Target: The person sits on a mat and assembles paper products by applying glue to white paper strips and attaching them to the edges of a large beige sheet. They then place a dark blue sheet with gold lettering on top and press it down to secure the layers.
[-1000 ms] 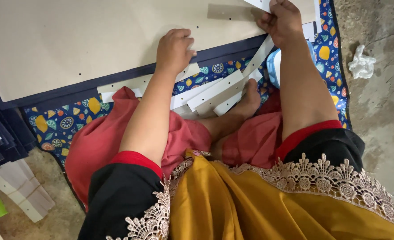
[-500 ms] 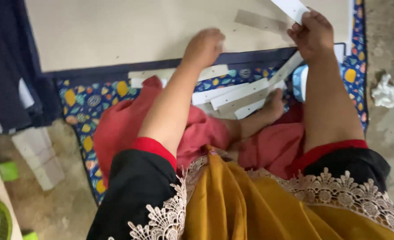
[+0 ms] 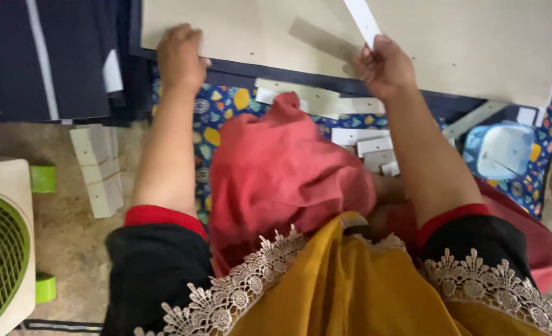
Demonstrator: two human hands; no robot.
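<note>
Beige board [image 3: 475, 43] (right hand [image 3: 385, 65] gripping strip [image 3: 363, 22])

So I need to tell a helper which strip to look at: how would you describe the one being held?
Start at the big beige board lying across the top of the patterned mat. Over its middle, the right hand holds a narrow white strip in a closed grip. Unlike the other strips lying flat on the mat, this one is raised, pointing away from the person.

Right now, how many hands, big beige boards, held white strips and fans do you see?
Hands: 2, left hand and right hand
Beige board: 1
White strip held in the right hand: 1
Green fan: 1
Total: 5
</note>
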